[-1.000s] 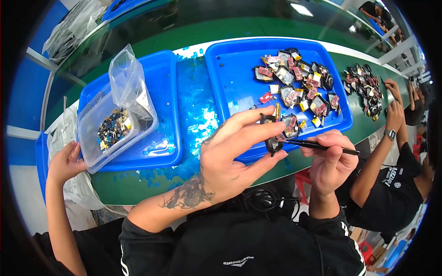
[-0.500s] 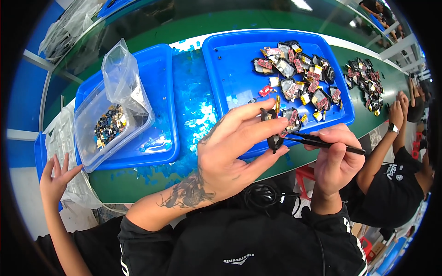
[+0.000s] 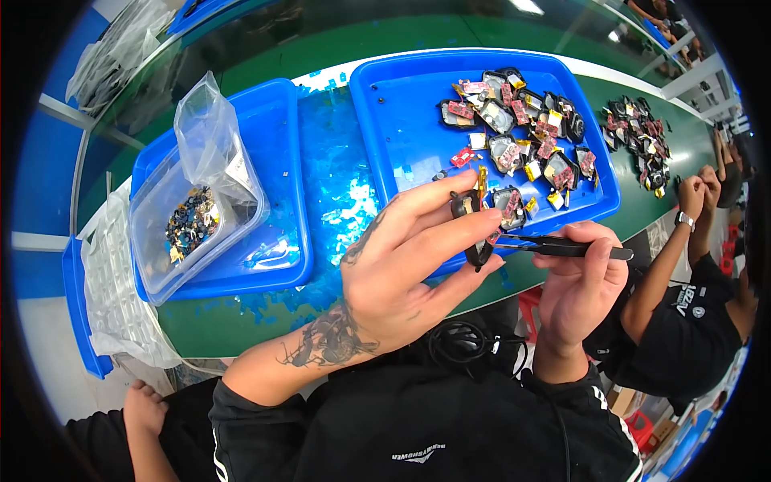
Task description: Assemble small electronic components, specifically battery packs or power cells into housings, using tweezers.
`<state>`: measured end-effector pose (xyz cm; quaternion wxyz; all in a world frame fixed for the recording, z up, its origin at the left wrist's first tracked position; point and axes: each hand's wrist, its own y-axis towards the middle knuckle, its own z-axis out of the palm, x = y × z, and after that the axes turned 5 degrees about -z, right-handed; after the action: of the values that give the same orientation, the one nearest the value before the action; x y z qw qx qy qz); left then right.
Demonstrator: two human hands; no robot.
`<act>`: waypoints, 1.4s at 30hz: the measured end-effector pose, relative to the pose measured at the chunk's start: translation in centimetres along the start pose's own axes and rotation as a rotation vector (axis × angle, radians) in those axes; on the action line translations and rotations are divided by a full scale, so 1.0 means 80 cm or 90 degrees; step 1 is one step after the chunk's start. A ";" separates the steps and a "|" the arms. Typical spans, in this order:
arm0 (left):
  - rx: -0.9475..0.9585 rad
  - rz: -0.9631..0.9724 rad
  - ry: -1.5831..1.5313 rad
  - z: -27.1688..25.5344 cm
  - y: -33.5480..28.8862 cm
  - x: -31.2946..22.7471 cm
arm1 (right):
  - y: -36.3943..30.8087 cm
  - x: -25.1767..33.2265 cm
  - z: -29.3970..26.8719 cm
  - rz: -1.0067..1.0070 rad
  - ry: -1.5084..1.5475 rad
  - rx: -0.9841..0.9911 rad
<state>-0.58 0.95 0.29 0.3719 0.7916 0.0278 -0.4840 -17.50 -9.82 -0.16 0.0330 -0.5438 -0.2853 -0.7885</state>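
- black casing (image 3: pixel 480 255) tilts between the left hand's (image 3: pixel 393 261) thumb and fingers, by the near edge of the larger blue tray (image 3: pixel 405 116)
- left hand reaches rightward, back upward, fingers extended, narrowed to a pinch on the casing
- right hand (image 3: pixel 582 281) is raised, fingers curled round black tweezers (image 3: pixel 562 246), tips at the casing
- opened casings (image 3: pixel 505 153) lie piled in the tray

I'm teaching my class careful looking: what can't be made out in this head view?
Head view: the middle of the black casing, hidden by the fingers of the left hand.
Head view: what the tips of the black tweezers touch, too small.
Head view: each of the small parts, too small.
Head view: the co-worker's forearm, cut off by the lower edge.
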 end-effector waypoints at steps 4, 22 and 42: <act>0.010 0.002 0.003 0.000 0.001 0.000 | 0.003 0.000 0.004 -0.014 -0.002 0.027; 0.034 0.018 0.027 0.005 -0.003 0.001 | -0.003 -0.005 0.013 -0.032 -0.039 -0.010; 0.052 -0.026 0.050 0.007 0.002 -0.007 | -0.001 -0.009 0.017 -0.023 -0.037 -0.046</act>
<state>-1.24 0.71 0.70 0.3282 0.8237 0.0384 -0.4608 -16.10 -9.29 -0.48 -0.0094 -0.5624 -0.2670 -0.7825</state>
